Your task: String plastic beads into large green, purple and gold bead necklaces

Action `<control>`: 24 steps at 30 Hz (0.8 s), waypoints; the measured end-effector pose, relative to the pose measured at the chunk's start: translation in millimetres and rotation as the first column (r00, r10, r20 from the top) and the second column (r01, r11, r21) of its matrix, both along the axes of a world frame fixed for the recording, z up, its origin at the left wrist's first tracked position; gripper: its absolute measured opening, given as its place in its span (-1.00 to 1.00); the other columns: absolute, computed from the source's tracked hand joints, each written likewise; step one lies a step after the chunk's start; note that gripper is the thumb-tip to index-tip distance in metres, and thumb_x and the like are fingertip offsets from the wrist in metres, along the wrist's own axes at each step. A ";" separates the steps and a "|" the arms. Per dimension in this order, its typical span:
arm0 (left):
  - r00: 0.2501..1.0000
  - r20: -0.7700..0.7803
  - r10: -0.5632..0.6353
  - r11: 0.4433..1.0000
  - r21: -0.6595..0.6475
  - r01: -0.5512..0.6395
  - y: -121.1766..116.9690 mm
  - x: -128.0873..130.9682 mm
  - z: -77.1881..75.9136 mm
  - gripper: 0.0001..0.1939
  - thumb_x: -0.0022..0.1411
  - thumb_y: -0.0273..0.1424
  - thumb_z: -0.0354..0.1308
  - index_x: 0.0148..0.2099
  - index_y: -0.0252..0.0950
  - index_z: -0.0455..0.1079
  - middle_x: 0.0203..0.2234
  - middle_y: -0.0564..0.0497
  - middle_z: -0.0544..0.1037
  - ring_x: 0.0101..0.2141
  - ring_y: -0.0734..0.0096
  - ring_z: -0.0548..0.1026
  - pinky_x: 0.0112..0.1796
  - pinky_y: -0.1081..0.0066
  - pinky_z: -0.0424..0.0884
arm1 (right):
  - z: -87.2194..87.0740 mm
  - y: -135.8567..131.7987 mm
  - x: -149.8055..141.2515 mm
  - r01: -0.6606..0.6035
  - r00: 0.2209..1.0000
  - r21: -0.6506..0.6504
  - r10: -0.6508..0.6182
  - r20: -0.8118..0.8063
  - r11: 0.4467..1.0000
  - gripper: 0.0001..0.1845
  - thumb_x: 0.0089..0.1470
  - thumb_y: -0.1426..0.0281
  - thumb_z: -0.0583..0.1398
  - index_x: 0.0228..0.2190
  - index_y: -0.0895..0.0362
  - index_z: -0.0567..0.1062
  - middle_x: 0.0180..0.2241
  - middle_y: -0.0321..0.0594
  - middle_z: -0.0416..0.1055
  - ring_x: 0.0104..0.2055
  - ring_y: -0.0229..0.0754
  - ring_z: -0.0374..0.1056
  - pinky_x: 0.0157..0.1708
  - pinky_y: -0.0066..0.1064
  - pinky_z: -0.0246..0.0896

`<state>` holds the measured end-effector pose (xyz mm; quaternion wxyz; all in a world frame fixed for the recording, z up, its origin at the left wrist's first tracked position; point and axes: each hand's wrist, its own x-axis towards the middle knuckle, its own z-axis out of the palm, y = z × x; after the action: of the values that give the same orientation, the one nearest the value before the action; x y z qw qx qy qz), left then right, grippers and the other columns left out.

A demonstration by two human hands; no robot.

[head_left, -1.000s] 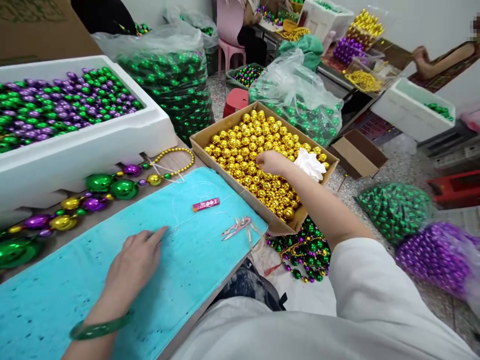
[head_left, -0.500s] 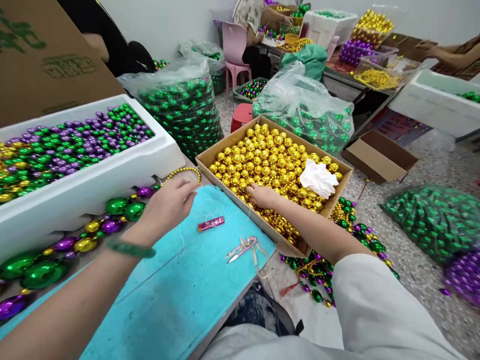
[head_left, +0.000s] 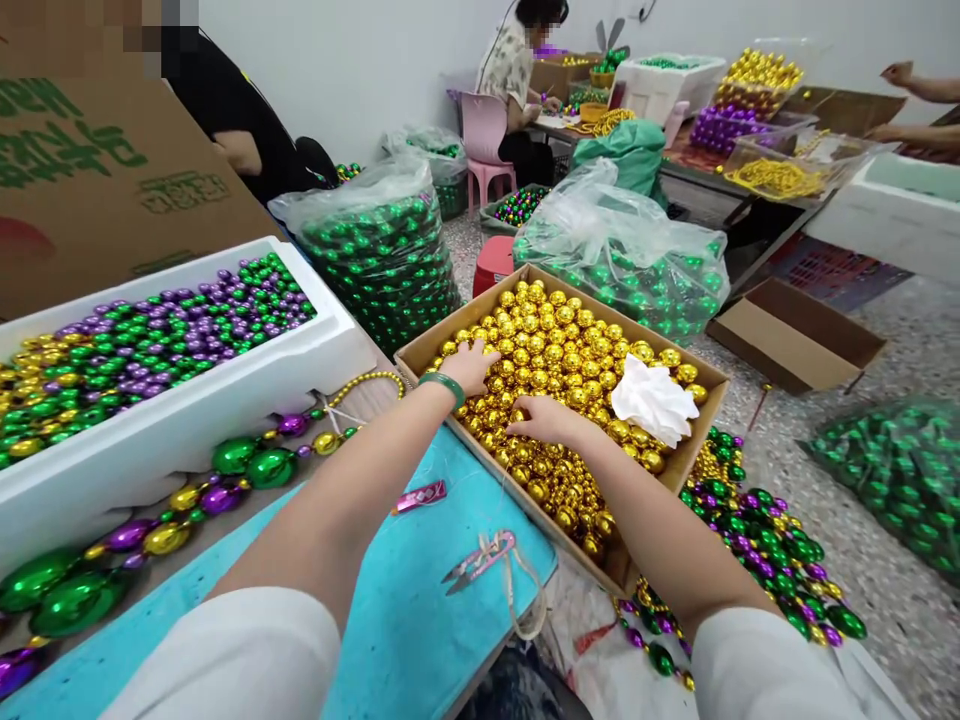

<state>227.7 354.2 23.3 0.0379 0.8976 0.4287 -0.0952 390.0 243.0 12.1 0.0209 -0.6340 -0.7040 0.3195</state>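
A shallow cardboard box is full of shiny gold beads, larger ones at the back and smaller ones toward the front corner. My left hand reaches into its left side, fingers spread over the beads; a green bangle is on that wrist. To its right, my right hand is low over the gold beads, fingers bent and apart, and I see nothing held in it. A crumpled white paper lies on the beads. Thread snips and a small pink packet rest on the blue board.
At left, a white foam box holds purple, green and gold beads. A large bead string lies along its front. Bags of green beads stand behind, more strings lie at right, and other people sit around.
My left hand has moved from above the blue board, by the gold bead string, right into the gold beads, its fingers spreading. My right hand stays in the box, and the view has shifted slightly.
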 end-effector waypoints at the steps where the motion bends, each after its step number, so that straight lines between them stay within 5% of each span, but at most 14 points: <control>1: 1.000 -0.011 -0.014 1.000 0.000 0.014 -3.4 0.8 -1.8 -0.39 0.15 -0.41 0.20 0.25 -0.12 0.20 0.14 -0.23 0.23 0.07 -0.10 0.31 -0.07 0.11 0.41 | 0.1 0.6 0.3 -0.003 1.000 -0.009 0.003 -0.004 1.000 -0.52 0.07 0.14 0.27 -0.06 0.19 0.49 -0.20 -0.07 0.53 -0.21 -0.08 0.42 -0.31 -0.40 0.20; 5: 0.998 -0.056 -0.040 0.999 -0.028 0.039 -23.7 -5.4 -4.4 -0.46 0.23 -0.60 -0.06 0.22 -0.15 0.24 0.16 -0.25 0.20 0.01 0.02 0.39 -0.12 0.15 0.44 | 3.5 2.8 2.3 0.015 1.000 -0.031 -0.016 -0.014 0.999 -0.50 0.08 0.16 0.26 -0.03 0.20 0.48 -0.16 -0.05 0.52 -0.19 -0.07 0.42 -0.27 -0.38 0.22; 12: 0.996 -0.083 0.032 0.993 -0.106 -0.041 -49.3 -6.4 0.2 -0.50 0.28 -0.53 -0.09 0.23 -0.15 0.25 0.14 -0.29 0.22 -0.02 -0.06 0.43 -0.14 0.09 0.45 | 8.8 3.5 6.5 0.030 0.999 0.011 -0.029 -0.039 1.000 -0.56 0.07 0.15 0.26 -0.11 0.20 0.51 -0.24 -0.10 0.51 -0.24 -0.11 0.39 -0.30 -0.38 0.20; 19: 0.999 -0.044 0.029 0.989 -0.142 -0.035 -47.4 2.7 1.3 -0.53 0.32 -0.46 -0.11 0.21 -0.08 0.30 -0.02 -0.23 0.42 -0.06 -0.01 0.49 -0.13 0.10 0.46 | 6.3 2.1 11.9 0.197 0.897 -0.117 -0.227 -0.379 0.973 -0.55 0.04 0.16 0.29 -0.11 0.19 0.47 -0.39 -0.27 0.45 -0.53 -0.34 0.31 -0.50 -0.48 0.22; 22: 0.995 0.064 0.073 0.987 -0.148 -0.063 -43.7 -1.9 7.3 -0.50 0.30 -0.47 -0.08 0.26 -0.08 0.24 0.01 -0.19 0.45 -0.02 0.05 0.48 -0.06 0.11 0.43 | 9.1 3.6 20.9 0.240 0.837 -0.131 -0.274 -0.473 0.962 -0.60 0.07 0.17 0.27 -0.15 0.19 0.48 -0.38 -0.24 0.48 -0.54 -0.36 0.33 -0.47 -0.50 0.24; 24: 0.956 0.270 0.115 0.980 -0.186 -0.066 -41.6 -8.4 16.5 -0.51 0.29 -0.45 -0.02 0.25 -0.14 0.24 0.08 -0.14 0.44 0.06 0.13 0.43 0.06 0.16 0.36 | 12.4 5.8 30.5 0.285 0.785 -0.118 -0.302 -0.541 0.951 -0.66 0.10 0.19 0.25 -0.19 0.18 0.48 -0.32 -0.20 0.51 -0.51 -0.36 0.34 -0.43 -0.50 0.26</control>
<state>219.3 312.6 39.8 0.1813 0.8746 0.4497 -0.0032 420.5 248.8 24.5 0.2631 -0.6163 -0.5556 0.4922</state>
